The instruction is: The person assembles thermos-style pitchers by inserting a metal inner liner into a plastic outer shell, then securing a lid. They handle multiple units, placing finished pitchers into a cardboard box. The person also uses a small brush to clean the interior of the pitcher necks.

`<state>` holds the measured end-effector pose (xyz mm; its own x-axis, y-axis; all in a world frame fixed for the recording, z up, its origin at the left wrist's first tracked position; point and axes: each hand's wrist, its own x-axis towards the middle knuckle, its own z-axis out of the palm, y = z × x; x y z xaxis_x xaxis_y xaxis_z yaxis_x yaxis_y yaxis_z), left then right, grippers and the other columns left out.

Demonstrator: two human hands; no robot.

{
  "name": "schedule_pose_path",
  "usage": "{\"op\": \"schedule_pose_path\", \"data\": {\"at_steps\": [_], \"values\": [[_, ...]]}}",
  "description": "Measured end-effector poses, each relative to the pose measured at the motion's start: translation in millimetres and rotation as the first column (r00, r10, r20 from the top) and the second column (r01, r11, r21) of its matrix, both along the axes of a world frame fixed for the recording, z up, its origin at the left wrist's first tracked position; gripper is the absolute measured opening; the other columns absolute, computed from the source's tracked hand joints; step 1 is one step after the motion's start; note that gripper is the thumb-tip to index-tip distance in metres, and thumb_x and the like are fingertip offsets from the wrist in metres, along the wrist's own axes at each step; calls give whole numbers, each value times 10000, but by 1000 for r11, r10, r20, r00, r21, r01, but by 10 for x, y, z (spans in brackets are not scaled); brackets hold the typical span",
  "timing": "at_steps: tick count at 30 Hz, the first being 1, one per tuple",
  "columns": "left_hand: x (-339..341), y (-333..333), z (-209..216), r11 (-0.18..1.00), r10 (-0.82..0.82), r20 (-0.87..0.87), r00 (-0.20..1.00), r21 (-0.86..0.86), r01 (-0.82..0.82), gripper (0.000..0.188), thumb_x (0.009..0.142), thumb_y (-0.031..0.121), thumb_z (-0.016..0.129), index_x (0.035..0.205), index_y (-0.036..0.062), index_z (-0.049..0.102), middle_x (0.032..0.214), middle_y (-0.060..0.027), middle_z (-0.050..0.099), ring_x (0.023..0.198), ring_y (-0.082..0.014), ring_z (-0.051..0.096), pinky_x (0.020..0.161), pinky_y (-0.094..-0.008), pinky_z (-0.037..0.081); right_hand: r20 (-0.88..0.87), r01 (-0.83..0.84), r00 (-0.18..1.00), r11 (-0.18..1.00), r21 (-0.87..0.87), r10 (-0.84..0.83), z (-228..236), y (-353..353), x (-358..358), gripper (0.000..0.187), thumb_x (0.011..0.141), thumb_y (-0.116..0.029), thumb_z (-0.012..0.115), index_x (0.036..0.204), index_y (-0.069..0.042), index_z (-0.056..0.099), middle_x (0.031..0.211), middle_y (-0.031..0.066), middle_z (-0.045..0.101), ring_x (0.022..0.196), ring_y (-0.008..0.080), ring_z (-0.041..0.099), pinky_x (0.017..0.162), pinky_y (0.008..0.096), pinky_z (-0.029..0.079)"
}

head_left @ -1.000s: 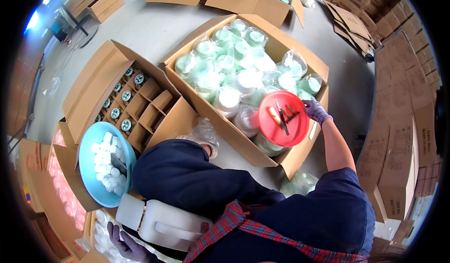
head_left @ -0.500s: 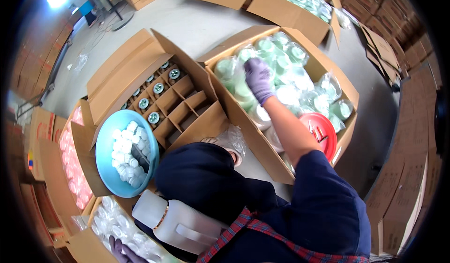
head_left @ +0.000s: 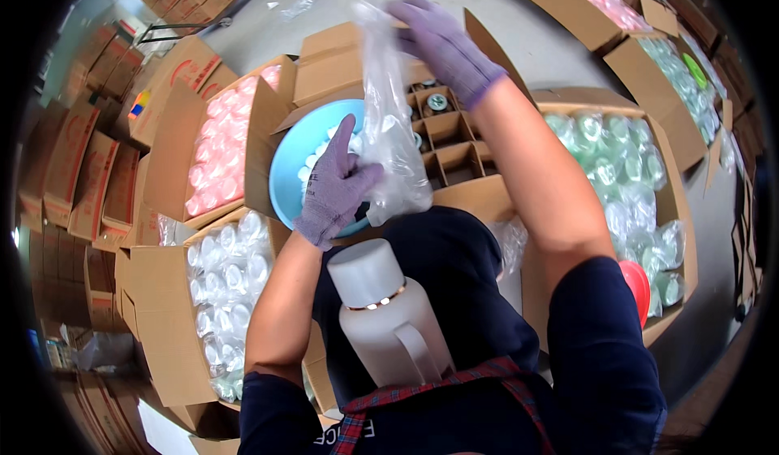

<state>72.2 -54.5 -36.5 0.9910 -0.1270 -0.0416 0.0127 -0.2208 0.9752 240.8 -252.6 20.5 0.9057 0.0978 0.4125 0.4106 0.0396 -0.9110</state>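
A long clear plastic bag (head_left: 393, 163), blurred, stretches upright between my gloved hands. My left hand (head_left: 337, 187) is at its lower left side; one finger points up, another digit reaches across to the bag's edge, and a gap lies between them. By the bag's top, my right hand (head_left: 446, 45) has its fingers toward the left, smeared, so any grip on the film is unclear. What the bag holds, if anything, I cannot make out. Behind it stands a light-blue basin (head_left: 282, 175) with white caps (head_left: 311, 163). A frosted handled jug (head_left: 389, 317) is against my lap.
A divided carton (head_left: 450, 159) with silver-topped items stands ahead. At right, a box holds green-tinted wrapped containers (head_left: 604, 147) and a red bowl (head_left: 637, 293). On the left are boxes of clear wrapped containers (head_left: 231, 285) and pink ones (head_left: 231, 143). More cartons (head_left: 101, 171) surround the area.
My right hand has left the box of green-tinted containers and is now ahead of me beside the bag. My left hand has risen from the clear containers. The view has turned left.
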Motion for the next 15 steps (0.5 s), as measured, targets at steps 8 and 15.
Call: {"op": "schedule_pose_path", "data": {"at_steps": [8,15], "values": [[-44,228,10,757,350,-153,924,-534,-375,694,900,33,699,1506,-5,365,1082,-105,654,949,-171,654,829,-290,548,103,-79,982,846,-528,155,-1018,331,-1486,576,850,-328,755,1299,-26,556,1184,231,581,1119,395,582,941,399,492],[-234,460,-207,993,93,290,952,47,-111,1014,785,61,775,1592,31,161,1371,-184,553,1240,-246,558,1040,-359,444,270,220,954,917,-334,-131,-1067,495,-1534,317,779,-68,695,1094,-67,655,931,145,647,815,343,647,736,420,536]]}}
